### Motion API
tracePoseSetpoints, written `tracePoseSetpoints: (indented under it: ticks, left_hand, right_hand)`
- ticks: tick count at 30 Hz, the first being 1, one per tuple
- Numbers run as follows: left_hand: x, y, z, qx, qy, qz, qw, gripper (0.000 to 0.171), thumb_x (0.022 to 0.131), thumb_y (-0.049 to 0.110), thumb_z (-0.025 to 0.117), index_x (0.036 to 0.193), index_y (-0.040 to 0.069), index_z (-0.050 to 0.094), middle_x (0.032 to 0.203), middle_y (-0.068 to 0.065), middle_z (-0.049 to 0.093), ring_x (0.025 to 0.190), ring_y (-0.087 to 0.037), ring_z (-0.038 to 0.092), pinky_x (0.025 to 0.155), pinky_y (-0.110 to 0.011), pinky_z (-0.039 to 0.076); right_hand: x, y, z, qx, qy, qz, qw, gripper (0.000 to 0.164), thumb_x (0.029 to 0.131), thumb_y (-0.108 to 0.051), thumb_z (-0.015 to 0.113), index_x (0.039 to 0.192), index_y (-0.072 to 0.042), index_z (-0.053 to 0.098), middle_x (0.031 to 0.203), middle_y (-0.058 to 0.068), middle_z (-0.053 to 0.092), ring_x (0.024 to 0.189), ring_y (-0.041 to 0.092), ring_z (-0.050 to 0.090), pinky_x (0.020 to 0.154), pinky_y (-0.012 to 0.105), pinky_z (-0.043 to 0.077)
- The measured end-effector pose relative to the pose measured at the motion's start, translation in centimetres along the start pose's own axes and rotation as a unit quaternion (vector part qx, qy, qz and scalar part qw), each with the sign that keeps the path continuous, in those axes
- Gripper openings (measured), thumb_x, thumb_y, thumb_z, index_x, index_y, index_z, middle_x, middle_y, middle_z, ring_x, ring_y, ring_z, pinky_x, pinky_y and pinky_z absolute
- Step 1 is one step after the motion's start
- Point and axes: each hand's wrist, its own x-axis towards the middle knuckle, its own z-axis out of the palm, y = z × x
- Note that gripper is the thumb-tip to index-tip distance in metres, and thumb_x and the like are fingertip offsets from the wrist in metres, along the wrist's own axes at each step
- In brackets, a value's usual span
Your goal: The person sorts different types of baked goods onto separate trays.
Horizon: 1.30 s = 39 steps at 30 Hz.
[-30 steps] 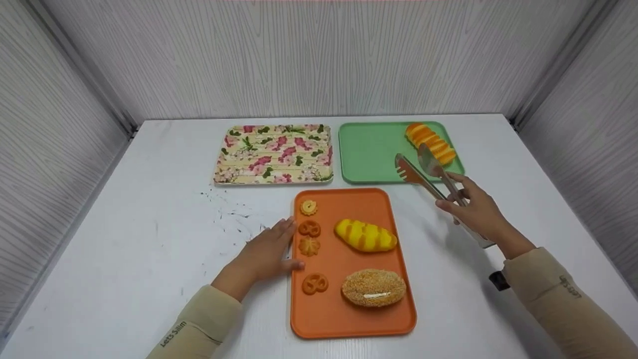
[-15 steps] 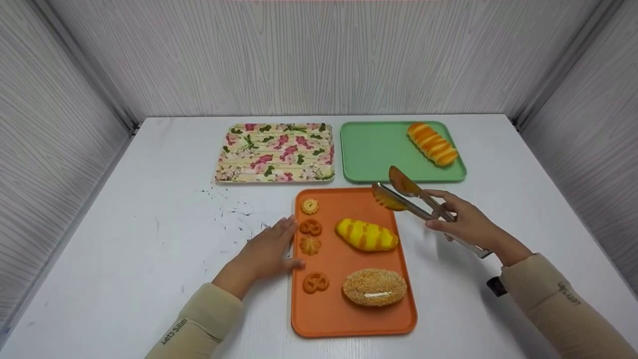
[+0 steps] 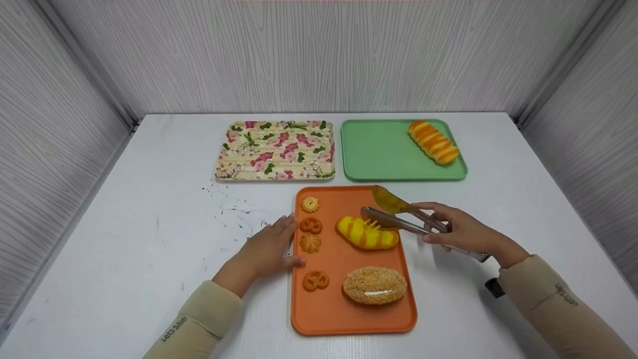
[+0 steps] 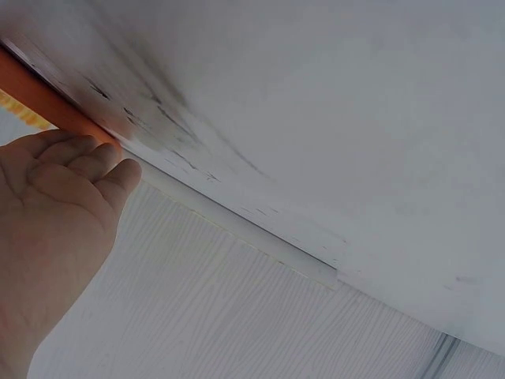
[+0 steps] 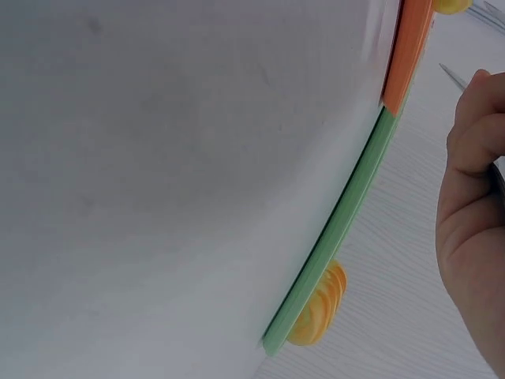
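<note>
My right hand (image 3: 461,229) grips a pair of metal tongs (image 3: 421,227) whose two ends stand apart over the yellow striped bread (image 3: 366,237). One toothed end overlaps that bread in the head view; whether it touches cannot be told. The bread lies on an orange tray (image 3: 349,321), above an oval seeded bread (image 3: 374,286). With fingers extended, my left hand (image 3: 264,254) rests against the tray's left edge, its thumb at the rim. In the left wrist view the left hand (image 4: 67,189) shows against the orange rim (image 4: 55,106). Only part of the tongs appears in the right wrist view.
Along the orange tray's left side lie several small cookies, among them a pretzel-shaped one (image 3: 316,280). Behind stand a floral tray (image 3: 276,149) and a green tray (image 3: 379,159) carrying an orange striped bread (image 3: 433,142). Pale wood-grain panels (image 3: 319,55) enclose the white table (image 3: 124,239).
My right hand has brought the tongs from near the green tray's bread down and left, over the yellow bread on the orange tray. The left hand has stayed at the tray's edge.
</note>
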Motion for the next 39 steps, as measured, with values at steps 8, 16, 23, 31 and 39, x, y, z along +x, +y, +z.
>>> tracePoseSetpoints:
  ticks: [8, 16, 23, 31, 39]
  left_hand:
    - [-0.02, 0.05, -0.03, 0.002, 0.004, 0.004, 1.0, 0.094, 0.084, 0.061, 0.059, 0.152, 0.007, 0.022, 0.158, -0.003, 0.014, 0.143, -0.023, 0.014, 0.112, -0.045, 0.021]
    - [-0.11, 0.12, -0.09, 0.002, 0.007, 0.007, 0.9999, 0.094, 0.084, 0.06, 0.059, 0.152, 0.007, 0.022, 0.158, -0.004, 0.015, 0.143, -0.023, 0.015, 0.112, -0.044, 0.021]
    - [-0.16, 0.21, -0.2, 0.001, 0.007, 0.009, 0.9999, 0.093, 0.085, 0.059, 0.059, 0.152, 0.006, 0.022, 0.158, -0.004, 0.015, 0.143, -0.023, 0.015, 0.112, -0.045, 0.02]
    - [-0.03, 0.04, -0.09, -0.001, 0.001, 0.002, 1.0, 0.094, 0.085, 0.06, 0.059, 0.153, 0.008, 0.02, 0.158, -0.003, 0.013, 0.143, -0.022, 0.013, 0.113, -0.044, 0.018]
    - [0.0, -0.01, 0.08, 0.002, 0.003, 0.005, 1.0, 0.093, 0.085, 0.06, 0.059, 0.152, 0.007, 0.021, 0.158, -0.003, 0.013, 0.143, -0.022, 0.013, 0.113, -0.043, 0.018]
  right_hand:
    - [-0.02, 0.04, 0.36, 0.001, -0.043, -0.015, 0.999, 0.062, 0.091, -0.02, 0.066, 0.146, -0.022, 0.038, 0.099, 0.016, 0.057, 0.05, 0.022, 0.053, 0.044, 0.043, 0.049]
    - [-0.04, 0.31, 0.71, 0.011, -0.062, -0.008, 0.998, 0.065, 0.089, -0.021, 0.069, 0.146, -0.02, 0.038, 0.099, 0.015, 0.057, 0.052, 0.019, 0.054, 0.045, 0.042, 0.05]
    - [-0.07, 0.49, 0.94, 0.009, -0.068, -0.014, 0.998, 0.064, 0.089, -0.021, 0.069, 0.146, -0.018, 0.039, 0.1, 0.014, 0.058, 0.05, 0.018, 0.053, 0.046, 0.041, 0.05]
    - [-0.02, 0.3, 0.97, 0.011, -0.076, -0.021, 0.997, 0.056, 0.093, -0.019, 0.064, 0.145, -0.017, 0.042, 0.101, 0.014, 0.06, 0.048, 0.025, 0.048, 0.044, 0.039, 0.047]
    - [-0.04, 0.56, 0.8, 0.016, -0.084, -0.041, 0.996, 0.053, 0.096, -0.016, 0.059, 0.145, -0.013, 0.041, 0.096, 0.016, 0.062, 0.046, 0.014, 0.042, 0.04, 0.034, 0.042]
